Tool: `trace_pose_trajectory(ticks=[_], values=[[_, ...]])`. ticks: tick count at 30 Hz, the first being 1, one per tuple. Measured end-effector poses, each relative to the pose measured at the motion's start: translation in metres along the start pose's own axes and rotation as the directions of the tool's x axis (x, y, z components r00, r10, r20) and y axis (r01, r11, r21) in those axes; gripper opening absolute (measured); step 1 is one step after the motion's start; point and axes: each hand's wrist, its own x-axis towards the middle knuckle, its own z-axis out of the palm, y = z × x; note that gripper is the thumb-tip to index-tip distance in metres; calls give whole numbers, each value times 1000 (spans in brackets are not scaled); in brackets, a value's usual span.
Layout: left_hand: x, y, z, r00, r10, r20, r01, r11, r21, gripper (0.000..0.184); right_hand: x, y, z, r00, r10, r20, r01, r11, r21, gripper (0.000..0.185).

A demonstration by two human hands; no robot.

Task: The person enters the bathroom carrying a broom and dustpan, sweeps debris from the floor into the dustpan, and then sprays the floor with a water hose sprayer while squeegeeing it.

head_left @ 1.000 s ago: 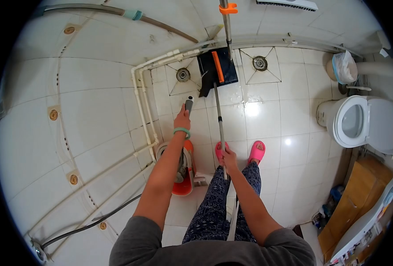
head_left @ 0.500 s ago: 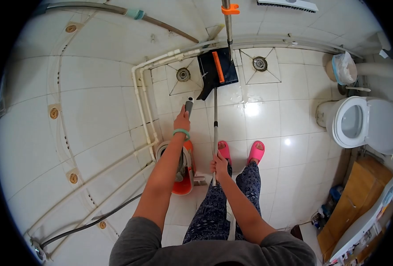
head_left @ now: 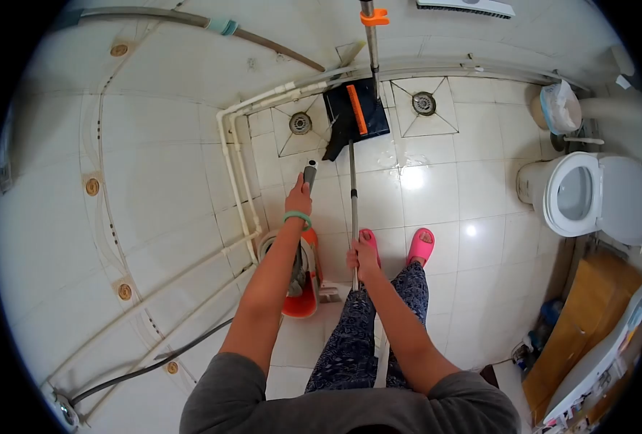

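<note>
My right hand [head_left: 365, 262] is wrapped round a thin metal broom pole [head_left: 353, 181]. The pole runs forward to a dark broom head [head_left: 340, 136], which overlaps the left edge of a black dustpan [head_left: 379, 119] on the floor. An orange toothed strip [head_left: 356, 108] crosses the dustpan, and its upright handle [head_left: 373, 47] rises behind. My left hand [head_left: 298, 197] is closed on a grey tubular handle [head_left: 310, 172] with a dark hole at its tip; my forearm hides where it leads. Beneath that forearm stands an orange-and-white bucket [head_left: 301, 305].
Two floor drains [head_left: 300, 123] flank the dustpan. Wet patches show on the white tiles [head_left: 437, 181]. Pale pipes [head_left: 227, 145] run along the left wall. On the right are a toilet [head_left: 573, 195] with its lid up, a lined bin [head_left: 560, 108] and a wooden cabinet [head_left: 581, 318].
The right hand has shifted slightly forward and right with the broom pole. At the dustpan's edge the broom head has moved a little. The left hand keeps its hold nearly in place.
</note>
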Motion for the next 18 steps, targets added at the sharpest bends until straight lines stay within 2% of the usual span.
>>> trace_pose_trajectory(ticks=[1, 4, 7, 8, 9, 11, 12, 15, 18], values=[[1, 2, -1, 1000, 9, 3, -9, 1000, 4, 40, 10, -9, 5, 997, -28, 73, 28, 1000, 6, 13], [2, 3, 0, 1000, 3, 8, -3, 999, -33, 40, 25, -46, 38, 997, -24, 68, 22, 999, 38, 11], [9, 3, -7, 996, 41, -73, -42, 999, -19, 40, 31, -51, 30, 990, 33, 137, -40, 998, 52, 6], [6, 8, -15, 998, 26, -65, -28, 999, -35, 40, 8, -39, 17, 995, 3, 96, 3, 998, -60, 7], [7, 13, -19, 998, 13, -56, -16, 998, -59, 40, -1, -32, 9, 995, 0, 97, 6, 998, -57, 7], [10, 12, -24, 997, 38, -64, -41, 998, -43, 40, -7, -21, -4, 989, 146, -7, -146, 989, 11, 6], [9, 11, -26, 996, 59, -72, -61, 998, -28, 40, 3, -15, -12, 999, 35, 42, -35, 999, 11, 7], [4, 17, -37, 1000, 18, -12, -19, 998, -68, 41, 20, -41, 13, 993, -5, 120, 7, 1000, -12, 8], [-1, 22, -46, 999, 36, 0, -36, 998, -59, 41, 38, -72, 42, 993, 68, 93, -73, 996, 52, 10]])
